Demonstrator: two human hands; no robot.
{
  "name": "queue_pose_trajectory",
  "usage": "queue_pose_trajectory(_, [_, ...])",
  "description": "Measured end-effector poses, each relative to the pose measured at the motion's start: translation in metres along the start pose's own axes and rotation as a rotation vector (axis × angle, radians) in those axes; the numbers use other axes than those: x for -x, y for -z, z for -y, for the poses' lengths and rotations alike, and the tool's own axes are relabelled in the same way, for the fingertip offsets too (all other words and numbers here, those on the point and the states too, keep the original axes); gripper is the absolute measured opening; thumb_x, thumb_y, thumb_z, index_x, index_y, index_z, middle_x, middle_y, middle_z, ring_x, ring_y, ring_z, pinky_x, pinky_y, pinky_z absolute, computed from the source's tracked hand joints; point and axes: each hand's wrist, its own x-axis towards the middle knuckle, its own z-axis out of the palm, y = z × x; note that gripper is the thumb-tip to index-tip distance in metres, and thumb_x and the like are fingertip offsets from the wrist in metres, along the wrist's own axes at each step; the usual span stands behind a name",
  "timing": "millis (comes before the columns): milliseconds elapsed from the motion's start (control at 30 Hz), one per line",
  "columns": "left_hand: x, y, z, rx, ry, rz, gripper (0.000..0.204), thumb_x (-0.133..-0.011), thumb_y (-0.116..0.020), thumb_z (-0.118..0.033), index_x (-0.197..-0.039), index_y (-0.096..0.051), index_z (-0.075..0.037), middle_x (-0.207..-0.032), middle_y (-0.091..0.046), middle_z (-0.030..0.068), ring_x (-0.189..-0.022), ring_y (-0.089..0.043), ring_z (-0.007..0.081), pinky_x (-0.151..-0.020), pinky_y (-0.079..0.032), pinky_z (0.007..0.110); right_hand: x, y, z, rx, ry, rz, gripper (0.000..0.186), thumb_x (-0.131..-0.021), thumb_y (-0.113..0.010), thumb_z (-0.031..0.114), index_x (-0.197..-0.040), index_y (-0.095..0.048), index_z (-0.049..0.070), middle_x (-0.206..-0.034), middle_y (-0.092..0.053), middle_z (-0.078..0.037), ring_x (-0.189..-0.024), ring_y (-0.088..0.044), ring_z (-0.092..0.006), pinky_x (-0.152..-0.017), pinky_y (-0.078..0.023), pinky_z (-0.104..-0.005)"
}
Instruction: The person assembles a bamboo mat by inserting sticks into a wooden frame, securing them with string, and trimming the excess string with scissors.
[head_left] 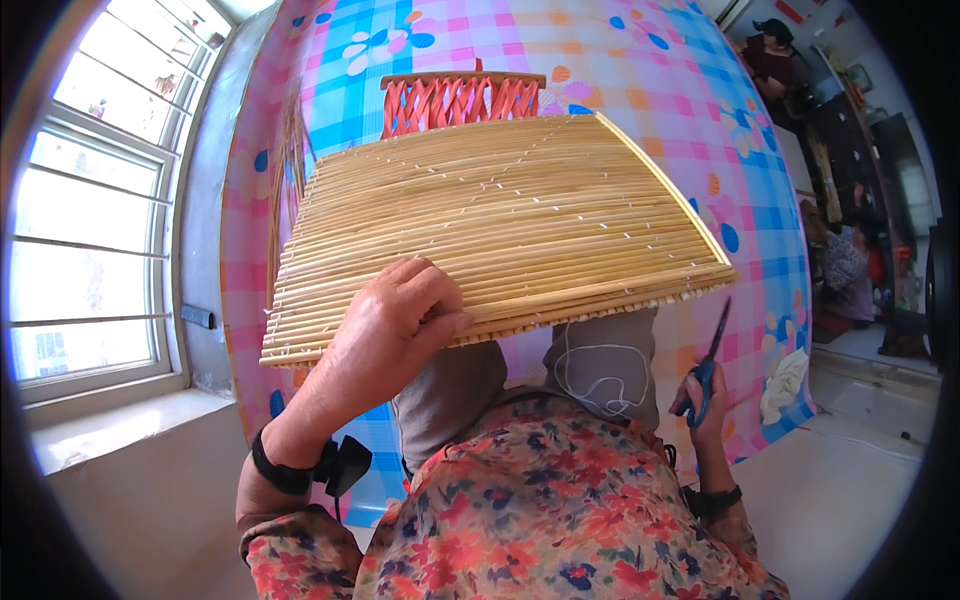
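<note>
The reed mat (520, 220) looks largely stitched; left hand (405, 305) grips its near edge, right hand (709, 408) holds scissors (704, 376), white thread (613, 406) seems untrimmed.

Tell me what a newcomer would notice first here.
Probably the wide straw-coloured slatted mat spread across the centre, with the left hand curled on its near part. Next come the blue-handled scissors in the right hand, at lower right. Behind the mat, the bright checked floral sheet sets off a red woven piece at top centre.
</note>
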Motion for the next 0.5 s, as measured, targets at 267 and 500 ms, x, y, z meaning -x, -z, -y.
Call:
queue_pose_trajectory(267, [0.007, -0.009, 0.006, -0.032, -0.024, -0.116, 0.012, -0.081, -0.067, -0.006, -0.084, -0.057, -0.002, -0.078, -0.055, 0.0088, -0.071, -0.056, 0.0249, -0.064, -0.045, 0.035, 0.033, -0.047, 0.087, -0.425, -0.121, 0.4, 0.043, -0.093, -0.056, 0.036, -0.116, -0.045, 0.001, -0.079, -0.052, -0.008, -0.067, -0.058, -0.017, -0.055, -0.054, -0.0329])
queue_pose_trajectory(500, [0.002, -0.014, -0.001, -0.166, -0.084, -0.141, 0.013, -0.083, -0.066, -0.008, -0.081, -0.055, -0.002, -0.076, -0.058, 0.012, -0.075, -0.058, 0.0321, -0.064, -0.046, 0.041, 0.06, -0.026, 0.071, -0.17, -0.208, 0.189, 0.042, -0.094, -0.052, 0.039, -0.115, -0.046, 0.003, -0.082, -0.051, -0.006, -0.067, -0.056, -0.0148, -0.055, -0.054, -0.0315])
